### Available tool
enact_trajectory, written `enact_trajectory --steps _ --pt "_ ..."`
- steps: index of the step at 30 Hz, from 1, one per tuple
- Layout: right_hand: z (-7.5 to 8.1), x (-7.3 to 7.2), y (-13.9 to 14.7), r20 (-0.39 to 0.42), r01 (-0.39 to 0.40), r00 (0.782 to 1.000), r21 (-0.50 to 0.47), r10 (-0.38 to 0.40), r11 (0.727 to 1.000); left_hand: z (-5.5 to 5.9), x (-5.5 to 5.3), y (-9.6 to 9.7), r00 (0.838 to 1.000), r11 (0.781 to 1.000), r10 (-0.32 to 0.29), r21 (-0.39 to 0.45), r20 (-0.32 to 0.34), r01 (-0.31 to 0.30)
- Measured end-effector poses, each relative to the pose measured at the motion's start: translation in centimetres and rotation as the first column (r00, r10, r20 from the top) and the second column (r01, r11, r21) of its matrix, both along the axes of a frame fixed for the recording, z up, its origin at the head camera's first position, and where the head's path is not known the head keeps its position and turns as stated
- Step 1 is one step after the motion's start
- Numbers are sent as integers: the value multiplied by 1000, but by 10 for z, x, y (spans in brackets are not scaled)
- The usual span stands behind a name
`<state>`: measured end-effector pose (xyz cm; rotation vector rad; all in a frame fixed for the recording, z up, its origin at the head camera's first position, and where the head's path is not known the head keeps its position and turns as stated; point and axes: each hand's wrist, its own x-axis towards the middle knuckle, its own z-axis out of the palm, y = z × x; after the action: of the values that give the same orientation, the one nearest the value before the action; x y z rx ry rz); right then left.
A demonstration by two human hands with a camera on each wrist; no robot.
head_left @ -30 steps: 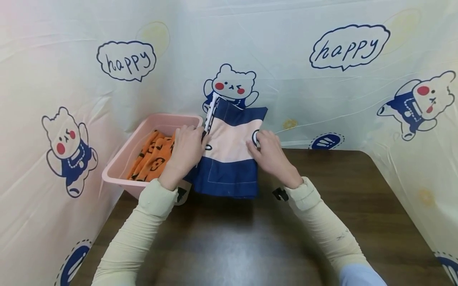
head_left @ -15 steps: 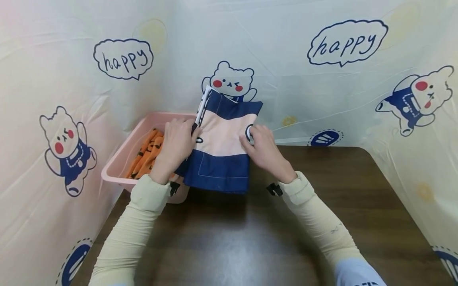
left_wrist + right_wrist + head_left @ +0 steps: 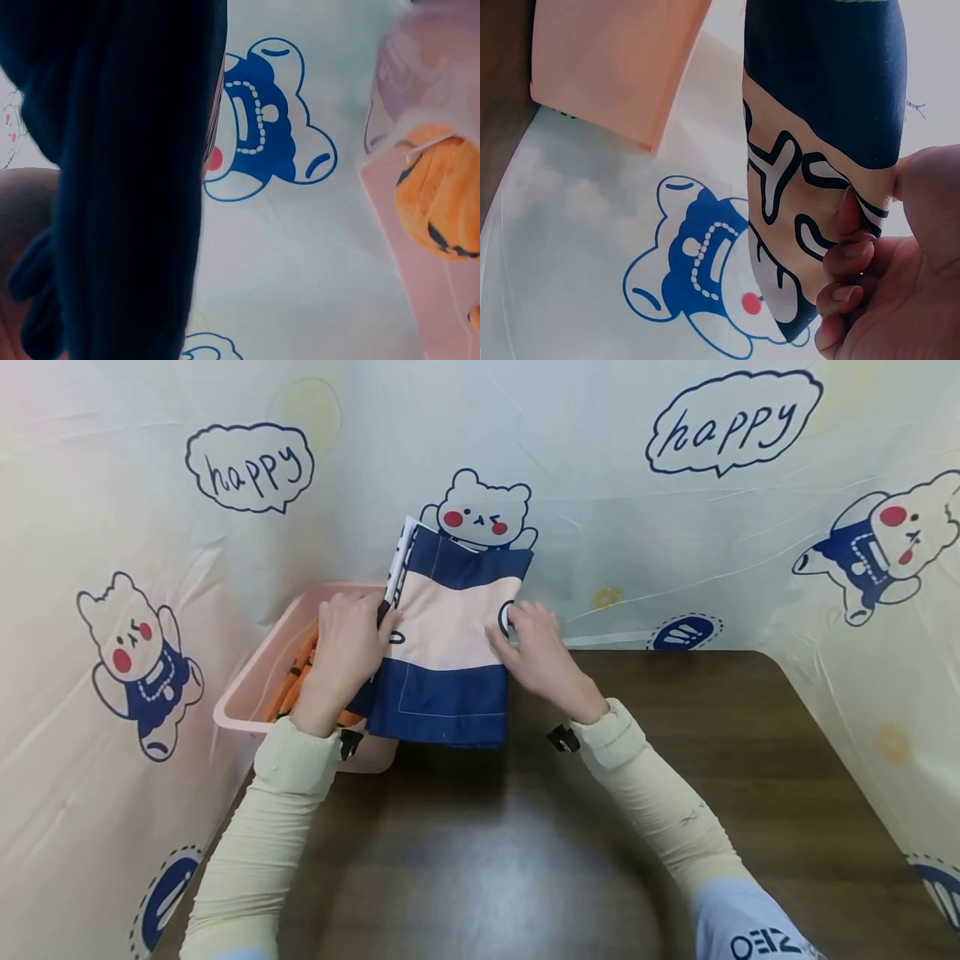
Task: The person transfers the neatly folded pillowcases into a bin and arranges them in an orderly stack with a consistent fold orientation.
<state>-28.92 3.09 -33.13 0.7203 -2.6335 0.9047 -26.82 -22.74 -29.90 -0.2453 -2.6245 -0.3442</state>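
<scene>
A folded navy and pale pink cloth (image 3: 450, 627) with black-outlined print hangs between my hands above the table, its stacked layers showing along the left edge. My left hand (image 3: 347, 639) grips that left side, thumb on the front. On the opposite edge my right hand (image 3: 542, 652) pinches the cloth, fingers curled behind it in the right wrist view. Dark folds of the cloth (image 3: 135, 187) fill much of the left wrist view. Behind my left hand stands a pink plastic bin (image 3: 236, 714) holding an orange cloth (image 3: 294, 681) with black markings, partly hidden by my arm.
The brown wooden table (image 3: 480, 860) stretches below my forearms and off to the right. A pale curtain (image 3: 600, 543) printed with bears and "happy" bubbles encloses the back and sides. The bin sits at the table's far left.
Both hands have moved left with the folded cloth, and it now covers more of the bin in the head view. The head view has also tilted slightly down.
</scene>
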Motion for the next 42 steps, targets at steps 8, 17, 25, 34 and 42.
enact_trajectory --steps 8,17,25,34,42 --pt "1 0 -9 -35 -42 999 -5 42 999 1 6 -10 1000 1000 15 24 0 -15" --pt "-3 1 -22 -54 -89 995 -25 88 996 2 9 -27 1000 1000 -1 29 -32 2" --pt "0 -5 -40 -52 -113 992 -7 113 994 6 5 -44 1000 999 24 25 12 -24" --pt "4 -10 -53 -69 -146 987 28 147 989 14 0 -57 997 998 49 23 54 -50" --pt "3 -18 -66 -84 -163 983 40 166 986 13 -6 -75 994 996 66 49 84 -71"
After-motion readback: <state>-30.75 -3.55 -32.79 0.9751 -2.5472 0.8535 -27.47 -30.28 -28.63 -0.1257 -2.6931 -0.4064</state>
